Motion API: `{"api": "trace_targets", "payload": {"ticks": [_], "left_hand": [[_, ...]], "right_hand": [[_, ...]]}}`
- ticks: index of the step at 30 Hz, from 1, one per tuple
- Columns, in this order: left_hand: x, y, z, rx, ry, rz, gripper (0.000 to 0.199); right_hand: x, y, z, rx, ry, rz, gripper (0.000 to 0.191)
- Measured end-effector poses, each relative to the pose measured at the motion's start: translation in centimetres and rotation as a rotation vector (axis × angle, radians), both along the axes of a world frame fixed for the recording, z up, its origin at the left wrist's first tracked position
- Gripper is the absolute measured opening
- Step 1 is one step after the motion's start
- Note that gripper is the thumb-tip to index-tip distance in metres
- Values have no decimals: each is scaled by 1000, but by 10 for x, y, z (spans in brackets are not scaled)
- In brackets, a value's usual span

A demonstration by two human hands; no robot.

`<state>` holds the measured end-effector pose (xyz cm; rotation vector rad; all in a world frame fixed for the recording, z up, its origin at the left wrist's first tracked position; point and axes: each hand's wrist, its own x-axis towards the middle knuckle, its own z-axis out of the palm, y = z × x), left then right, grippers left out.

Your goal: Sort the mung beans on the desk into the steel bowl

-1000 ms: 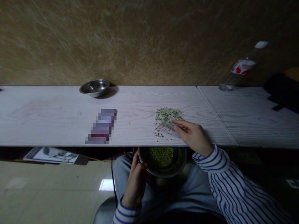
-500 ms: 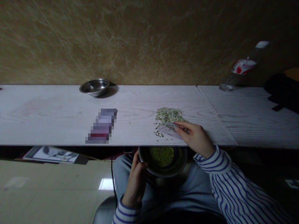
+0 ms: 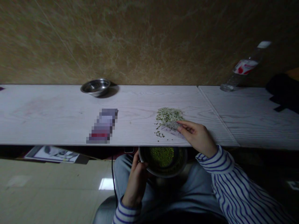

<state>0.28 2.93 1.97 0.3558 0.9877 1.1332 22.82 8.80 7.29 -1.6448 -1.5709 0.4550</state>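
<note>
My left hand (image 3: 137, 177) grips the rim of a metal bowl (image 3: 163, 175) held over my lap, just below the table's front edge. Green beans, like mung beans (image 3: 162, 156), lie in the bowl. Between the thumb and fingers of my right hand (image 3: 198, 137) is a thin, pale, printed piece of paper or plastic (image 3: 174, 128). It slants against the near side of a pile (image 3: 169, 115) of white grains mixed with green beans on the table. Several loose beans (image 3: 160, 134) are scattered left of the sheet.
An unfilled small metal bowl (image 3: 95, 88) stands at the back left of the white table (image 3: 133, 102). A pixelated flat item (image 3: 102, 126) lies in front of it. To the right are a plastic bottle (image 3: 243, 68) and a dark bundle (image 3: 283, 90).
My right hand and the pale sheet have shifted slightly to the right. The view has also drifted a little. My left hand and its bowl stay in place.
</note>
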Motion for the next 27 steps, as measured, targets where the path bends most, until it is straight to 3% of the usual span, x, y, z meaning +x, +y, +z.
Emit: {"api": "trace_targets", "payload": {"ticks": [6, 13, 20, 27], "left_hand": [[-1, 0, 2, -4, -4, -13, 63], [-3, 1, -1, -8, -3, -22, 63], [-4, 1, -1, -28, 20, -17, 64], [-4, 1, 2, 3, -3, -17, 61]], "right_hand": [[-8, 6, -1, 25, -3, 27, 31], [0, 6, 1, 27, -35, -61, 33], [-12, 14, 10, 47, -108, -95, 32], [-18, 14, 14, 38, -143, -44, 31]]}}
